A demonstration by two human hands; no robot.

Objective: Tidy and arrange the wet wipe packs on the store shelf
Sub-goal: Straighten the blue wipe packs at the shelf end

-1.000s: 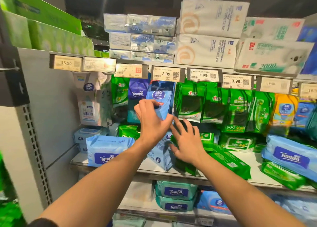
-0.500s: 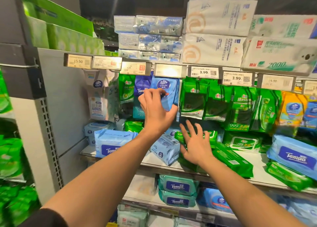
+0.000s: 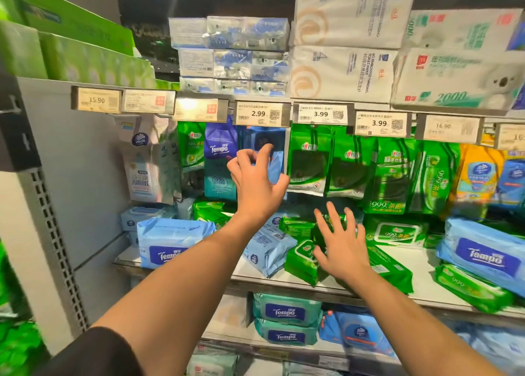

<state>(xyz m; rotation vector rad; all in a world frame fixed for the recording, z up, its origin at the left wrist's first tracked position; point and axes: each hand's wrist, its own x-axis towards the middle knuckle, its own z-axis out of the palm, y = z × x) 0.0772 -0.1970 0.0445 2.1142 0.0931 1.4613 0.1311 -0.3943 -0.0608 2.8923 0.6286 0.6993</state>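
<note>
**Both hands at the wet wipe shelf**

Left hand (image 3: 257,188), centre frame, raised to the hanging blue pack (image 3: 274,154) under the 2.99 price tag (image 3: 260,114); fingers curled half-closed at the pack's lower edge, can't tell if it's actually gripped. Right hand (image 3: 339,245), lower centre, fingers spread wide, palm flat on the green wipe packs (image 3: 301,259) lying tumbled on the shelf (image 3: 426,284). A light blue pack (image 3: 268,247) leans tilted just left of them. Big blue Tempo pack (image 3: 170,242) sits at shelf's left end. More green packs hang in upper right.
</note>
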